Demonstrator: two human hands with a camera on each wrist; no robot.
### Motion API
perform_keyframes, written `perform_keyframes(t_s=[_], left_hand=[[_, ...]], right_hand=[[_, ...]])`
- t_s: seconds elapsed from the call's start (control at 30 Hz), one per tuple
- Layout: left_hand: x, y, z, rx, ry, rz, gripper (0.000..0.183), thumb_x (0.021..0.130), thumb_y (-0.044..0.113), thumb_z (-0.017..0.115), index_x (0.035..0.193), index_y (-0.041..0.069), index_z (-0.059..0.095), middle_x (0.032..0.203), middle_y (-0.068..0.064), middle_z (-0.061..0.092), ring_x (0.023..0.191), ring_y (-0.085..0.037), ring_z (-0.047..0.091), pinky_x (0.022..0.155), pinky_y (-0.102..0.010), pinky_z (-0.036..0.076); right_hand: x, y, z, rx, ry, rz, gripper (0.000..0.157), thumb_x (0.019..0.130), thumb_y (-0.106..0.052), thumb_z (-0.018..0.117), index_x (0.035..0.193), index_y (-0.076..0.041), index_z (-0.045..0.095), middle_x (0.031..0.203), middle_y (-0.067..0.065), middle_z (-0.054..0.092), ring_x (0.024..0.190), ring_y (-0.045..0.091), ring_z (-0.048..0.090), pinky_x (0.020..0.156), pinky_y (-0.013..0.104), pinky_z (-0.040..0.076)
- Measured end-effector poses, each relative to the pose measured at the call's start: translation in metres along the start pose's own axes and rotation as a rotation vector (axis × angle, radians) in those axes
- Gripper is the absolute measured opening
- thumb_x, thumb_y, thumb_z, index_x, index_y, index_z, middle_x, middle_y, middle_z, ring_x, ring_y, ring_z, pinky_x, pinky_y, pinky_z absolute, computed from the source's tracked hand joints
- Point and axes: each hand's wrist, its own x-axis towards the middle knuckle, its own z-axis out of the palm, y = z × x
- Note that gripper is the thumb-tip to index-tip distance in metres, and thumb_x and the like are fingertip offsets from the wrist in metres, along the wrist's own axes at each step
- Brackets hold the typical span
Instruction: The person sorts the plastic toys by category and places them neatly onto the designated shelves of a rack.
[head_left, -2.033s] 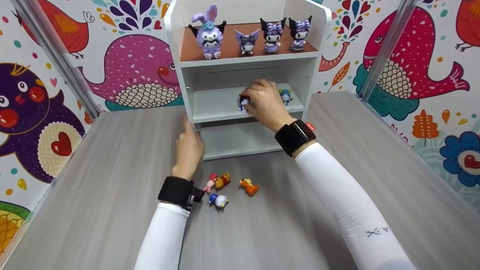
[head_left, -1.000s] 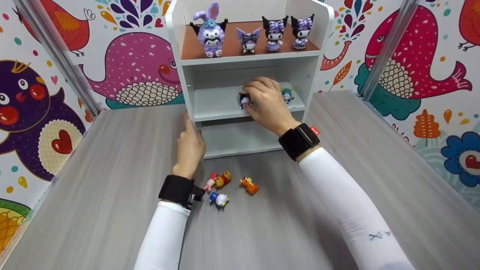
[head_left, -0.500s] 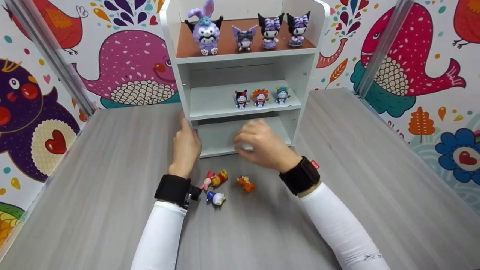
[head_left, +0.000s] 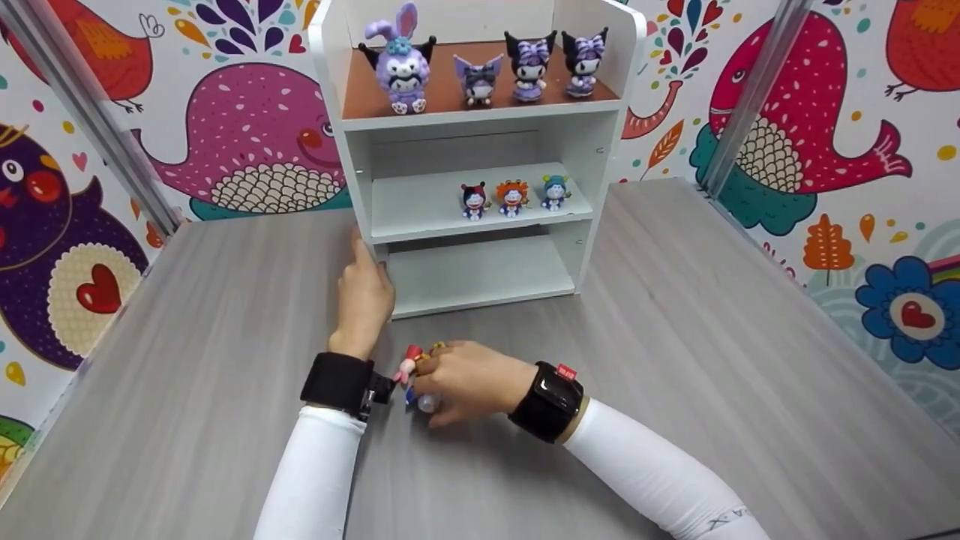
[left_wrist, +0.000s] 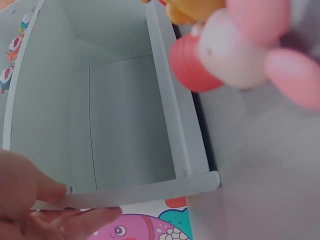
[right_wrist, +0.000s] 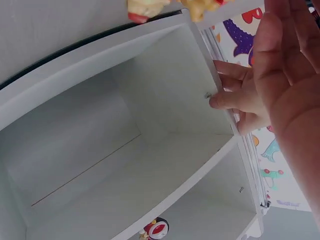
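At the left of a white toy shelf (head_left: 480,116), my left hand (head_left: 364,296) grips the side panel. The left wrist view shows its thumb inside the panel (left_wrist: 145,192) and its fingers outside. My right hand (head_left: 476,382) is low over small figurines on the table. Between its thumb and fingers lies a blue and white figurine (head_left: 427,403), partly covered; contact cannot be made out. Beside the fingers is a pink figurine with a red top (head_left: 406,366). A yellow bear figurine (left_wrist: 192,9) lies next to it in the left wrist view. The orange figurine is hidden behind my right hand.
Three small figurines (head_left: 512,199) stand on the right half of the middle shelf. Several purple and black figurines (head_left: 529,71) line the brown top shelf. The shelf stands on a grey wood-grain table (head_left: 675,315), with patterned walls (head_left: 255,135) around it.
My right hand let go of the dark-haired figurine on the middle shelf, then came down and leftward to the figurines on the table. My left hand stays on the shelf panel.
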Motion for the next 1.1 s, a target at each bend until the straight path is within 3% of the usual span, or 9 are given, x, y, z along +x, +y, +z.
perform_keyframes(t_s=[0.17, 0.47, 0.77, 0.97, 1.1], left_hand=[[0.0009, -0.0012, 0.0014, -0.007, 0.007, 0.011, 0.054, 0.100, -0.003, 0.047, 0.149, -0.008, 0.026, 0.095, -0.039, 0.066, 0.085, -0.054, 0.067, 0.069, -0.060, 0.055], [-0.0002, -0.0023, 0.0021, 0.007, 0.000, -0.006, 0.059, 0.100, -0.001, 0.047, 0.153, -0.007, 0.021, 0.097, -0.039, 0.066, 0.086, -0.053, 0.067, 0.068, -0.060, 0.053], [0.0015, -0.0011, 0.0025, 0.002, -0.016, -0.021, 0.057, 0.100, 0.000, 0.048, 0.152, -0.005, 0.024, 0.097, -0.038, 0.066, 0.087, -0.053, 0.067, 0.070, -0.059, 0.055], [0.0008, -0.0016, 0.0015, -0.011, -0.023, -0.025, 0.059, 0.100, 0.000, 0.048, 0.153, -0.004, 0.023, 0.099, -0.037, 0.066, 0.088, -0.052, 0.068, 0.070, -0.057, 0.056], [0.0009, -0.0020, 0.0019, -0.021, -0.009, -0.006, 0.059, 0.099, -0.003, 0.048, 0.152, -0.005, 0.023, 0.100, -0.038, 0.066, 0.089, -0.053, 0.067, 0.071, -0.059, 0.056]], right_hand=[[0.0008, -0.0012, 0.0032, 0.041, -0.026, 0.035, 0.031, 0.082, -0.044, 0.080, 0.101, -0.021, 0.070, 0.106, -0.007, 0.072, 0.093, 0.009, 0.069, 0.081, 0.032, 0.058], [0.0002, -0.0018, 0.0061, 0.195, -0.076, 0.086, 0.030, 0.082, -0.030, 0.083, 0.103, -0.018, 0.066, 0.091, -0.005, 0.072, 0.081, 0.011, 0.069, 0.070, 0.034, 0.059], [-0.0005, -0.0015, 0.0075, 0.174, -0.089, 0.087, 0.022, 0.088, -0.026, 0.077, 0.103, -0.018, 0.063, 0.085, -0.004, 0.068, 0.073, 0.013, 0.065, 0.064, 0.033, 0.058], [-0.0012, 0.0010, 0.0043, 0.196, -0.106, 0.092, 0.023, 0.079, -0.023, 0.076, 0.096, -0.018, 0.061, 0.076, -0.006, 0.062, 0.064, 0.011, 0.056, 0.056, 0.030, 0.049], [-0.0014, 0.0033, 0.0021, 0.168, -0.092, 0.087, 0.014, 0.083, -0.026, 0.071, 0.092, -0.017, 0.063, 0.072, -0.008, 0.057, 0.060, 0.008, 0.048, 0.053, 0.028, 0.045]])
